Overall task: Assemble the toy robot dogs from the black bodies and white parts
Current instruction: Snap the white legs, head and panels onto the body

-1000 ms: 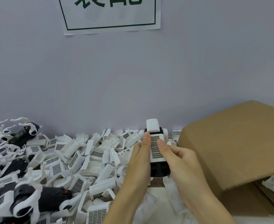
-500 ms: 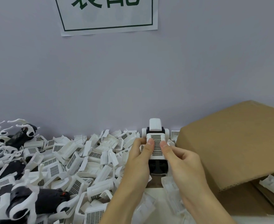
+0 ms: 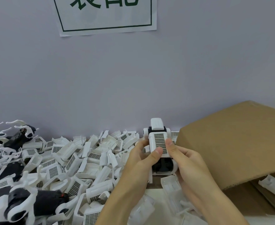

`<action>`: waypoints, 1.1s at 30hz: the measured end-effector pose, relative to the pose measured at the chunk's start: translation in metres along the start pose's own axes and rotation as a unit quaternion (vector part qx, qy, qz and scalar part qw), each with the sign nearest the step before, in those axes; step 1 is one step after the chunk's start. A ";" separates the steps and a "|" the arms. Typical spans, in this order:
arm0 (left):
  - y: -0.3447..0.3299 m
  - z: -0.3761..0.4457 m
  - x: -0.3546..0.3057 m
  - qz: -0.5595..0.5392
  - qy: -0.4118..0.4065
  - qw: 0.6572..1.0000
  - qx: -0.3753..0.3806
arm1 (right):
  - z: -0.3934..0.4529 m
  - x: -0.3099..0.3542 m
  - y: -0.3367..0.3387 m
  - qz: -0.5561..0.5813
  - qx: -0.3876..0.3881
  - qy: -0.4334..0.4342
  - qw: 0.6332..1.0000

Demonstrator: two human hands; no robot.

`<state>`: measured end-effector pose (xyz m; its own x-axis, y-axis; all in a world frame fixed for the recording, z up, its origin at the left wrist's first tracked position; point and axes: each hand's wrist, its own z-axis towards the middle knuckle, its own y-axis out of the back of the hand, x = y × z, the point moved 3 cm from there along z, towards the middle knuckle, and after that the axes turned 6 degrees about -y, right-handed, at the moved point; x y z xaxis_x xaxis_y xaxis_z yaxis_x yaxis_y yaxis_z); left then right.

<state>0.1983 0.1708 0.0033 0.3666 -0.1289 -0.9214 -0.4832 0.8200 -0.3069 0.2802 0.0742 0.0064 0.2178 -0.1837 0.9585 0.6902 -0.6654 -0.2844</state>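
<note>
Because the fingers are curled around it, much of the toy dog is hidden. It is held up just left of the cardboard box. It is pinched by the left hand and right hand, thumbs pressed on its white grid cover above the black body.

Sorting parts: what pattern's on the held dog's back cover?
White back cover with a dark dotted grid panel; head view.
</note>
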 end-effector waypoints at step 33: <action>0.027 -0.002 -0.022 0.079 -0.094 0.937 -0.327 | -0.003 0.006 0.014 -0.117 -0.075 0.131 0.982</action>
<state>0.1755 0.1944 0.0145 0.3528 0.1165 -0.9284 -0.9049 0.2948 -0.3069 0.2897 0.0617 0.0082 -0.1331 -0.1799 0.9746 0.5860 -0.8074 -0.0690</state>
